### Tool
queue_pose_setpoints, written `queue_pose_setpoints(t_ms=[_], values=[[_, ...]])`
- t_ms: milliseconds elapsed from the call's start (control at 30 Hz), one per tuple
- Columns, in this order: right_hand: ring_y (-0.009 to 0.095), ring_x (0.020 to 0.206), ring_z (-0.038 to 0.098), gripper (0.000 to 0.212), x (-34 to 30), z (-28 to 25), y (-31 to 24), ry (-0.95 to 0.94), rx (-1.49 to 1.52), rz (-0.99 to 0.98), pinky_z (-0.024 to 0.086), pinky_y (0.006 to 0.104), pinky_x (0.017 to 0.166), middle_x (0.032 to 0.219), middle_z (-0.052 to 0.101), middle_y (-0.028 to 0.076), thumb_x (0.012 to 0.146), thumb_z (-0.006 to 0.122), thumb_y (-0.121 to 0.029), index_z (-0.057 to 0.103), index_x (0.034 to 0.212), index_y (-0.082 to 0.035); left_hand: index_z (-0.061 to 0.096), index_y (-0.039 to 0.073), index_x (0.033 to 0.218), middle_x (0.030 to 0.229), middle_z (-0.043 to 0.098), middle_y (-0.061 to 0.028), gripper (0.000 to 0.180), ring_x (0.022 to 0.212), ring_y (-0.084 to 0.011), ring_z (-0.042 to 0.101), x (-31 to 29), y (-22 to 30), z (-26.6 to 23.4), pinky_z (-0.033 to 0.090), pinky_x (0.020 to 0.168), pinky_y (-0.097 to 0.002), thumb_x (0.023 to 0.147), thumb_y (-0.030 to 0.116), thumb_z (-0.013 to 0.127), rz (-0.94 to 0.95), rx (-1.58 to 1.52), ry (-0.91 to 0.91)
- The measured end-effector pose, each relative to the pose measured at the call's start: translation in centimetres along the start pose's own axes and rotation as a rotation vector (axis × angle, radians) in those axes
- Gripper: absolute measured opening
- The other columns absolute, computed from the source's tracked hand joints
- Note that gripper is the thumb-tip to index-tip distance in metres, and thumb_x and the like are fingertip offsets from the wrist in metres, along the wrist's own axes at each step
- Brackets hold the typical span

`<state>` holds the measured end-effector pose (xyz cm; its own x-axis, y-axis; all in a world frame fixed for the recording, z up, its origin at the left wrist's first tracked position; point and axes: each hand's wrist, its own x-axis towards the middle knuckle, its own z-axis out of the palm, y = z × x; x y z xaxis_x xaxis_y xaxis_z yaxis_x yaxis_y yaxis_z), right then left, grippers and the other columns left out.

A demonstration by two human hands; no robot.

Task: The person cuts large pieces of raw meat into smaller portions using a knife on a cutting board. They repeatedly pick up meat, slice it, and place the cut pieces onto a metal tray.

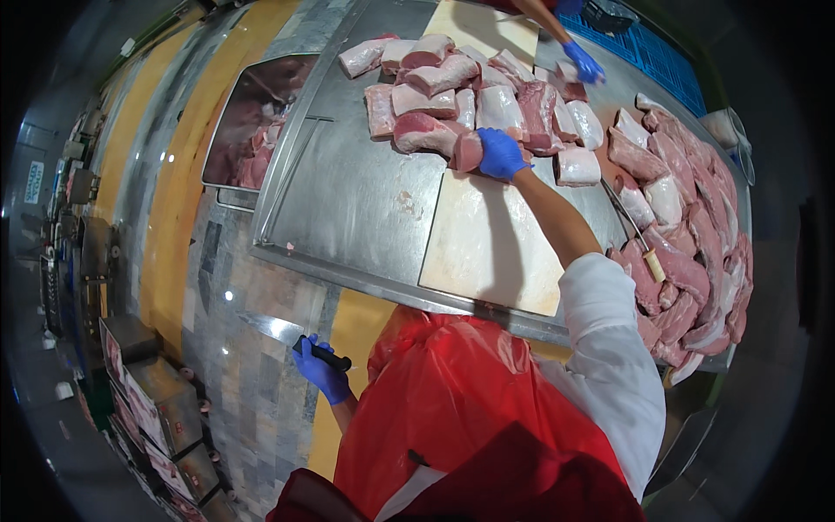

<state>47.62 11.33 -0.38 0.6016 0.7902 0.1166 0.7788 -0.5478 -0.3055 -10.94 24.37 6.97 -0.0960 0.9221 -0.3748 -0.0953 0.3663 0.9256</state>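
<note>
Head view: meat (257, 159) in steel bin (243, 90)

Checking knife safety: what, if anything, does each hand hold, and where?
Left hand: knife, by its black handle. Right hand: on a meat piece, right side; grip unclear.

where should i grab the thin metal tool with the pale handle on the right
Best by the pale handle, probably from the near side: it is the thickest part, lies over the meat with its free end toward the person, while the thin metal shaft points away.
</note>
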Motion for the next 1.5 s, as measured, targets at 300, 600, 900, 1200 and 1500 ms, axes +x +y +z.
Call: queue_pose_setpoints(t_ms=[300, 600, 900, 1200, 1500], values=[[0.033, 0.097, 0.069, 0.063, -10.6, -7.0, -2.1, -0.096, 1.881, 0.715, 0.056, 0.0445, 0.094, 0.113, 0.067, 0.019, 0.07, 0.063, -0.015, 0.054, 0.13, 0.002, 0.055, 0.004, 0.115, 0.093, 0.062, -0.0083, 0.02, 0.061, -0.0146, 0.056, 1.8, 0.7, 1.8, 0.046, 0.053, -0.0289, 0.098, 0.015, 0.057, -0.003, 0.062, -0.118], [0.05, 0.117, 0.058, 0.116, -20.4, 0.9, -8.0, -0.01, 0.193, 0.772, 0.05, 0.0525, 0.095, 0.136, 0.051, 0.035, 0.072, 0.074, -0.065, 0.026, 0.154, 0.002, 0.056, 0.005, 0.115, 0.092, 0.062, -0.0083, 0.022, 0.064, -0.0139, 0.057, 5.0, 1.1, 7.0, 0.047, 0.057, -0.0287, 0.097, 0.015, 0.06, 0.08, 0.197, -0.36], [0.047, 0.14, 0.033, 0.101, -21.8, 0.9, -9.3, 0.379, -0.071, 0.382, 0.027, 0.0571, 0.113, 0.15, 0.035, 0.033, 0.084, 0.069, -0.062, 0.031, 0.153, 0.0, 0.038, 0.002, 0.148, 0.088, 0.061, -0.0076, 0.049, 0.058, -0.0098, 0.055, 1.7, 1.6, 13.8, 0.049, 0.054, -0.0244, 0.1, 0.005, 0.05, 0.112, 0.354, -0.986], [0.054, 0.145, 0.024, 0.069, -21.3, 3.3, -9.5, 0.072, -0.037, 0.268, 0.023, 0.055, 0.119, 0.16, 0.022, 0.031, 0.099, 0.053, -0.039, 0.032, 0.156, -0.006, 0.028, 0.023, 0.16, 0.076, 0.064, -0.0135, 0.067, 0.062, -0.0219, 0.062, -1.0, -8.6, 19.6, 0.051, 0.062, -0.0389, 0.099, 0.015, 0.056, 0.024, 0.677, -1.46], [0.056, 0.142, 0.028, 0.062, -21.1, 4.6, -8.9, 0.122, -0.051, 0.226, 0.025, 0.0568, 0.118, 0.157, 0.027, 0.033, 0.101, 0.047, -0.035, 0.037, 0.153, -0.003, 0.035, 0.02, 0.156, 0.084, 0.067, -0.025, 0.063, 0.075, -0.0427, 0.066, -2.1, -11.0, 21.1, 0.051, 0.072, -0.0489, 0.098, 0.02, 0.058, 0.238, 0.791, -1.478]])
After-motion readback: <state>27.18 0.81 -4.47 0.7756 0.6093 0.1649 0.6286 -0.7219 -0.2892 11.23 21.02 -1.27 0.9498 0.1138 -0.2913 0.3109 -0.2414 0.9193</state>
